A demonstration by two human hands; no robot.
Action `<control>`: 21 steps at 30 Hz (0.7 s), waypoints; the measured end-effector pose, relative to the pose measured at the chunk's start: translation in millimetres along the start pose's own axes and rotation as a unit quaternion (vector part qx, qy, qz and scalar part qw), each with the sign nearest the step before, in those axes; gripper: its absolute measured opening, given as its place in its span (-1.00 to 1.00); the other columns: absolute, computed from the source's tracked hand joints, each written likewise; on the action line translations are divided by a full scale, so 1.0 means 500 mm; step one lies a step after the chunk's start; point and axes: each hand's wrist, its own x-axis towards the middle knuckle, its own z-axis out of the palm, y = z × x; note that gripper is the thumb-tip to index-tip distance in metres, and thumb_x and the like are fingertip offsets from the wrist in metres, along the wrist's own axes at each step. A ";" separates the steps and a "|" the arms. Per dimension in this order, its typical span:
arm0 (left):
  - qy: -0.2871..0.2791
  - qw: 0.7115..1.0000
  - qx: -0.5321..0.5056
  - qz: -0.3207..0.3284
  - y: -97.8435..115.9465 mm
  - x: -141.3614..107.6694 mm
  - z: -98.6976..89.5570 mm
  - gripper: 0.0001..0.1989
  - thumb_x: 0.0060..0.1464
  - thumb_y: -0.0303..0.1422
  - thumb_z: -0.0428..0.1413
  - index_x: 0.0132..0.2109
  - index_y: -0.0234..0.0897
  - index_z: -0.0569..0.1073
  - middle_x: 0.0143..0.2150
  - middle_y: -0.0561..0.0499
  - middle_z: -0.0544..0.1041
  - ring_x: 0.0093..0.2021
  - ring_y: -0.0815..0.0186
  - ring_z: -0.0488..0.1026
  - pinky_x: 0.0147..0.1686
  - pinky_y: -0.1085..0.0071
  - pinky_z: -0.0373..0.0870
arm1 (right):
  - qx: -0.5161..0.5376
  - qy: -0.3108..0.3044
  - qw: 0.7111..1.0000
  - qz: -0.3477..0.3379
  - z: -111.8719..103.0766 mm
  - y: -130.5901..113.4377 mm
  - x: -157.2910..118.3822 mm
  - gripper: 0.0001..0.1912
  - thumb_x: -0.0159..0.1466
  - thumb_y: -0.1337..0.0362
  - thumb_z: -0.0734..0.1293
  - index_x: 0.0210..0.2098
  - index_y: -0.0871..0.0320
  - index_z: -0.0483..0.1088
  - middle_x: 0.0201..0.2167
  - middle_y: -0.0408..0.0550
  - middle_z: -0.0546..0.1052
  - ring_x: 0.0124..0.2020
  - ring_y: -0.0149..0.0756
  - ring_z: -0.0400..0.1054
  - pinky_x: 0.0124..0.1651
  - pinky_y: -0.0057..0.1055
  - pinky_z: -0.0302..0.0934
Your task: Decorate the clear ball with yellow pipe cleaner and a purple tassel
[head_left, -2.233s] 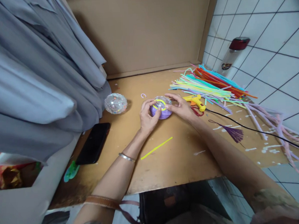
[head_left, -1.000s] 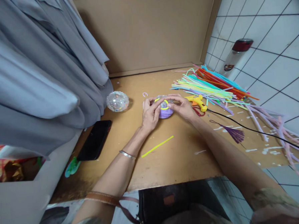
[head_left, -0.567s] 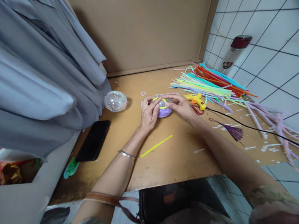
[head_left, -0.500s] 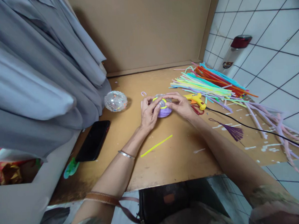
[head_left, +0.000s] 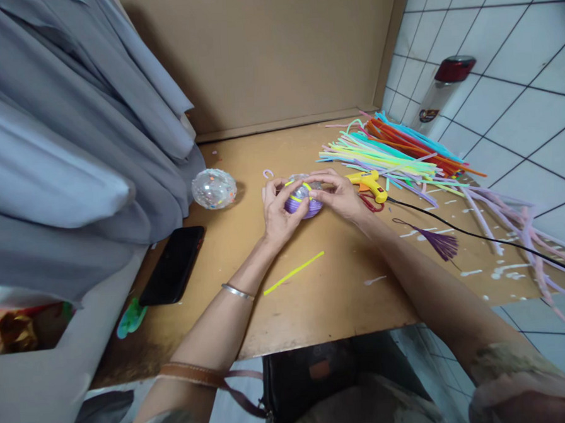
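Between my hands, at the middle of the table, is a clear ball [head_left: 304, 206] with purple pipe cleaner wound round its lower part. A yellow strip, like a pipe cleaner, runs round it above the purple. My left hand [head_left: 280, 206] is closed on the ball's left side, thumb at the front. My right hand [head_left: 337, 196] grips the right side, its fingertips pressing at the yellow strip. Parts of the ball are hidden by fingers. A loose yellow pipe cleaner [head_left: 294, 273] lies nearer the table's front edge, and a small pink curled piece [head_left: 268, 174] lies just behind my left hand.
A second clear ball [head_left: 214, 189] and a black phone [head_left: 172, 266] lie on the left. To the right are a yellow glue gun [head_left: 369, 187] with black cord, red-handled scissors [head_left: 371, 202], a purple tassel [head_left: 434, 241], coloured pipe cleaners [head_left: 393, 149] and a red-lidded bottle [head_left: 441, 89].
My fingers have shifted slightly on the ball, and it is tilted differently, with more of its purple side showing beside my left thumb. The whole view has moved a little.
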 end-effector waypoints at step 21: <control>0.036 0.999 0.004 -0.001 -0.002 0.002 0.011 -0.62 0.15 -0.13 0.29 0.07 -0.16 0.60 0.00 -0.08 0.44 0.07 0.15 0.44 0.17 0.08 0.40 | -0.022 -0.039 0.998 -0.034 -0.010 0.012 0.009 -0.62 0.24 -0.05 0.49 -0.02 -0.05 0.64 0.02 0.01 0.59 0.14 -0.05 0.43 0.15 -0.05 0.39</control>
